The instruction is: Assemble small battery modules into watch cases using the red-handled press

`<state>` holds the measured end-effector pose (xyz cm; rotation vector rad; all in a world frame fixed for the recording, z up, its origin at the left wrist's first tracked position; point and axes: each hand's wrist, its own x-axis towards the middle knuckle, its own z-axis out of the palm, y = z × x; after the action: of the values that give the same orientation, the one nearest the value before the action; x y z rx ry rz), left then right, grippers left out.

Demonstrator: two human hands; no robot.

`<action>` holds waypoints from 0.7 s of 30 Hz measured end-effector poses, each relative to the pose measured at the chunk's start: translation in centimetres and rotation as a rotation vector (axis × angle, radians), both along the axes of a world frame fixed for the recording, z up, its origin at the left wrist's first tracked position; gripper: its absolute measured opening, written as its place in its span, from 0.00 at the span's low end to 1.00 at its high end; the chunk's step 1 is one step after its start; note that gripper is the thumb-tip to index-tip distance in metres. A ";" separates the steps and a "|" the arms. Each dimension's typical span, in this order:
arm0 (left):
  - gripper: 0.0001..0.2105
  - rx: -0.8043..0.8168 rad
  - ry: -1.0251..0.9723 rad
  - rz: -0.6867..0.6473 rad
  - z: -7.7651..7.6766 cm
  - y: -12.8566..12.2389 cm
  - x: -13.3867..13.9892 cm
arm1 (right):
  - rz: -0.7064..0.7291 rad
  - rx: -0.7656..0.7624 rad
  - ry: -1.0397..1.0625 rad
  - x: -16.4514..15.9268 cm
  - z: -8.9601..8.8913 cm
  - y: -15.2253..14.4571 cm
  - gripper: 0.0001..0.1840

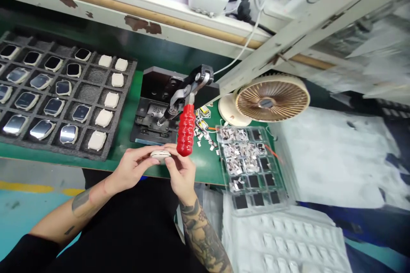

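The left hand (131, 167) and the right hand (181, 174) hold a small pale rounded case (160, 154) between them, thumbs on the near side and fingers curled round its ends. Both are closed on it, the left at one end, the right at the other, so the case sits between the fingertips at the near edge of the green work surface (205, 168). It is turned edge-on, with a thin dark line along its side; it looks like a watch body, though its faces are too foreshortened to be sure.

Just beyond the hands stands a black fixture (153, 119) with a metal toggle clamp (200, 77). Its red ribbed handle (186, 131) hangs directly above the right hand's fingers in this view; I cannot tell whether they touch.

To the left of the left hand lies a grey compartment tray (95, 75). Watch-like pieces with dark screens (54, 106) fill many of its cells, and plain pale pieces (104, 117) line the side nearest the hand.

Off to the right of the right hand, a clear divided tray (256, 211) holds white scraps (235, 166) and dark squares (241, 201). Beyond it, farther from the hand, stands a cream desk fan (272, 99), with white wrapped stacks (339, 158) farther right.
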<state>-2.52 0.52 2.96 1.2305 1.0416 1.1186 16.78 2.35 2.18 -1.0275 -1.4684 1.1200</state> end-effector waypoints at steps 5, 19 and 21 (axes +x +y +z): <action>0.12 0.167 0.078 0.106 -0.9 0.1 0.4 | -0.093 0.007 -0.033 -1.0 -0.6 -0.4 0.09; 0.14 -0.012 -0.040 0.187 -1.0 -0.9 0.1 | -0.289 0.755 -0.444 -0.9 7.8 8.5 0.31; 0.14 -0.036 -0.041 0.166 -1.1 -1.1 0.2 | -0.168 0.868 -0.423 -1.8 11.0 9.9 0.29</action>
<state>-2.35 -0.62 1.81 1.1036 1.1445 1.2414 15.02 12.23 13.22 -0.7438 -1.8945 0.0701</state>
